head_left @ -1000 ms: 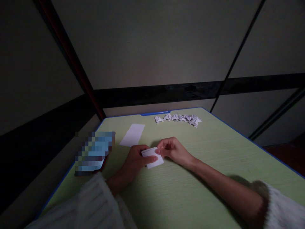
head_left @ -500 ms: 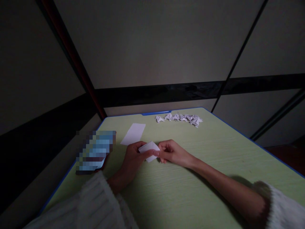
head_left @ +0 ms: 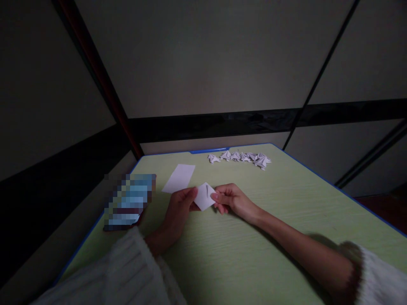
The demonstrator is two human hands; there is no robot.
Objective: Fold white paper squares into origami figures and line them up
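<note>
Between my hands is a small folded piece of white paper (head_left: 203, 198), diamond-shaped, with a dark crease or slit near its upper right. My left hand (head_left: 179, 209) pinches its left corner, thumb on top. On the right corner, my right hand (head_left: 231, 198) grips it between thumb and fingers, the other fingers curled. A flat white sheet of paper (head_left: 179, 177) lies on the table just beyond my left hand. Several folded white paper figures (head_left: 235, 156) sit in a row toward the far edge.
The pale green table (head_left: 286, 212) has a blue rim and a blue strip (head_left: 210, 150) at its far edge. A phone-like device with a blurred screen (head_left: 132, 203) lies on the left. Dark-striped panels (head_left: 216, 63) rise behind the table.
My left thumb has drawn back from the middle of the folded paper to its left corner. The paper has turned slightly, and more of its face shows.
</note>
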